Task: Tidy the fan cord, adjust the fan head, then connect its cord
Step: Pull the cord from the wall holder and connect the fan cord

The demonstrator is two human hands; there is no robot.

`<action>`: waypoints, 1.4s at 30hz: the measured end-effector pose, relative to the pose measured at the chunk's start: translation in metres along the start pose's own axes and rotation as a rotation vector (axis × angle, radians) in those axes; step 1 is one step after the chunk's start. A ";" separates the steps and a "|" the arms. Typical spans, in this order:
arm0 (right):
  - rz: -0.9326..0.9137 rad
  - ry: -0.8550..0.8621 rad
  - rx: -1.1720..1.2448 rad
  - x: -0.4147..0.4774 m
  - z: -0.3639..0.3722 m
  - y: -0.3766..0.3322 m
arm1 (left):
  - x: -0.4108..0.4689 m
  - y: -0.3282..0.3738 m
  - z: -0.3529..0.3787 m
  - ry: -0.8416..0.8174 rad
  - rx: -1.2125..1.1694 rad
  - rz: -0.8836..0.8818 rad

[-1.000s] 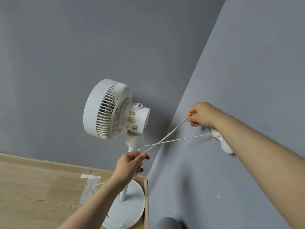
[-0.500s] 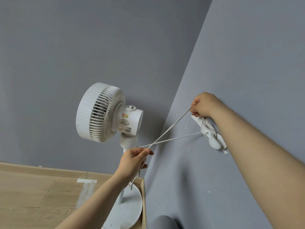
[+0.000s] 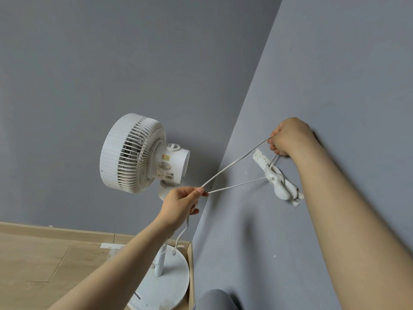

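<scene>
A white pedestal fan stands in the room's corner, its head (image 3: 134, 153) facing left and its round base (image 3: 165, 287) on the floor. A thin white cord (image 3: 234, 163) is stretched in two strands between my hands. My left hand (image 3: 181, 204) pinches the cord beside the fan's neck, and slack hangs from it down to the base. My right hand (image 3: 290, 137) grips the cord against the right wall, just above a white wall socket (image 3: 259, 158) with a white plug (image 3: 280, 186) in it.
Grey walls meet in a corner just behind the fan. Wooden skirting (image 3: 55, 231) runs along the light wood floor (image 3: 33, 269) at the left. A grey-clad knee (image 3: 214, 300) shows at the bottom edge.
The view has shifted so the wall socket and plug show more fully beneath my right wrist. Both hands keep their hold on the stretched cord.
</scene>
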State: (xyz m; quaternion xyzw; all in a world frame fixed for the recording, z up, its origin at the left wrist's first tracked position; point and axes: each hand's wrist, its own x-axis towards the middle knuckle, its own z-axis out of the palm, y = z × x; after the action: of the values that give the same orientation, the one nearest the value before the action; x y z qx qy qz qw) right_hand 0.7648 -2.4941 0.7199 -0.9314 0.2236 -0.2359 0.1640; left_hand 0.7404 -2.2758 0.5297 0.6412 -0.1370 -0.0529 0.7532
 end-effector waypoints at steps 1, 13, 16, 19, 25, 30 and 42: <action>0.002 0.005 0.007 -0.002 -0.001 0.002 | 0.000 0.000 0.000 -0.002 0.004 0.002; -0.105 -0.077 0.107 -0.052 -0.007 -0.004 | -0.001 -0.003 -0.001 0.015 0.025 -0.021; -0.082 0.012 0.246 -0.067 -0.002 0.000 | -0.001 -0.003 0.004 -0.006 0.034 -0.025; -0.065 0.039 0.366 -0.086 -0.004 0.001 | -0.002 -0.005 0.006 -0.011 0.047 -0.037; -0.107 0.146 0.278 -0.114 -0.003 0.022 | -0.002 -0.007 -0.002 -0.014 0.035 -0.043; -0.165 0.172 0.285 -0.140 -0.006 0.039 | -0.002 -0.006 -0.004 -0.022 0.042 -0.031; -0.140 0.237 0.354 -0.184 -0.005 0.054 | -0.011 -0.009 0.005 -0.030 0.058 -0.052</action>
State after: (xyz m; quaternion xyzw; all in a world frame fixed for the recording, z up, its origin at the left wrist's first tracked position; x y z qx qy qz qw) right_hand 0.5985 -2.4498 0.6340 -0.8671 0.1312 -0.3902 0.2806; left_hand 0.7296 -2.2794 0.5198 0.6651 -0.1330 -0.0779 0.7306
